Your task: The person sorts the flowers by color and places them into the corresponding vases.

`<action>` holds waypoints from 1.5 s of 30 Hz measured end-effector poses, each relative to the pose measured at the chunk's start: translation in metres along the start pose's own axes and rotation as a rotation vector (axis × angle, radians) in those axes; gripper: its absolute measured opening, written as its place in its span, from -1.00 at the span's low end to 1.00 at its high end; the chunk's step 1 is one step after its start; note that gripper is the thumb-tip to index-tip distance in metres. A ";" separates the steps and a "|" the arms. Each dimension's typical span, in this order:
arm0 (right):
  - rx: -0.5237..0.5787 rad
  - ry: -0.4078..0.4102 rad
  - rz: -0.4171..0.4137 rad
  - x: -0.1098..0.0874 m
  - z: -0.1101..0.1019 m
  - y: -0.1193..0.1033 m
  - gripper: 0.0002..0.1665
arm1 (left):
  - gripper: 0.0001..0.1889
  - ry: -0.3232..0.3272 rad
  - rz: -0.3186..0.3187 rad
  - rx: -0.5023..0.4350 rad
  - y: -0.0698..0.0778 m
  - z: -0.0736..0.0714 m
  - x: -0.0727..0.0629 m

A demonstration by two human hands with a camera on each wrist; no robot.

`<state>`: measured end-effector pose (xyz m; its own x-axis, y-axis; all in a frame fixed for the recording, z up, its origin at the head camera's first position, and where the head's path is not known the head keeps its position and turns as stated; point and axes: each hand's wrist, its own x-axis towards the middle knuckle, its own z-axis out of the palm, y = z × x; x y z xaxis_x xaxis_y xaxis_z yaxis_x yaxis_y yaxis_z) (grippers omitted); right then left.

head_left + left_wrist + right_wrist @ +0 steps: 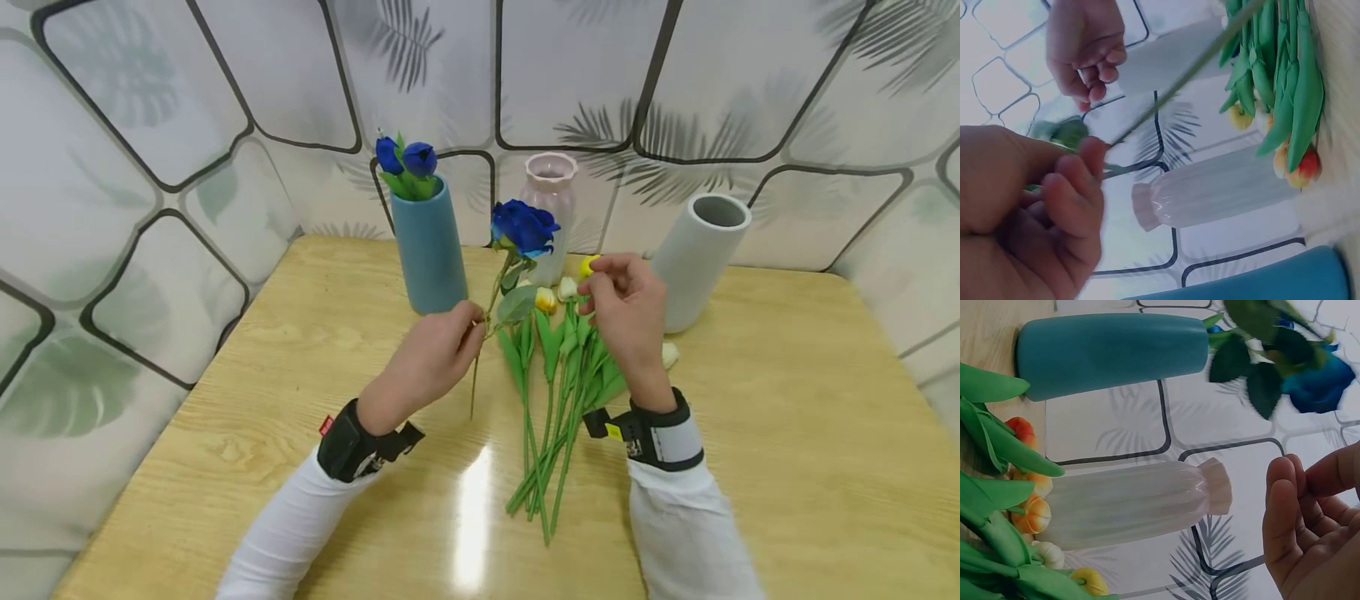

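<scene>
My left hand point(435, 354) pinches the thin stem of a blue rose point(522, 227), which stands upright above the table with its bloom at the top. In the left wrist view the stem point(1179, 84) runs out from between the thumb and fingers. My right hand point(626, 304) is to the right of the rose, above the tulips, its fingers bent. Thumb and index fingertip come together in the right wrist view, with no object visible between them. Beneath it lies a bunch of tulips point(558, 400) with green stems and yellow, white and orange heads.
A blue vase point(429, 250) holding blue tulips point(408, 167) stands at the back left. Behind the rose is a pale pink vase point(551, 200) with a wavy rim. A white vase point(693, 262) stands at the right, close to my right hand. A patterned wall backs the wooden table point(810, 433).
</scene>
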<state>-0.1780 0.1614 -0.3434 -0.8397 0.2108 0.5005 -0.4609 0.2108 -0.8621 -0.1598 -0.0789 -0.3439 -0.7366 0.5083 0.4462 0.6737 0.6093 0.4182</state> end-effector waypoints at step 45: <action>-0.005 0.003 -0.049 -0.008 -0.004 -0.007 -0.83 | -0.63 0.329 -0.302 0.203 -0.010 -0.098 0.107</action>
<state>-0.1669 0.1621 -0.3408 -0.8153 0.2033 0.5421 -0.4999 0.2252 -0.8363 -0.2395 -0.0910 -0.2229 -0.8176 0.0915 0.5685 0.3834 0.8230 0.4190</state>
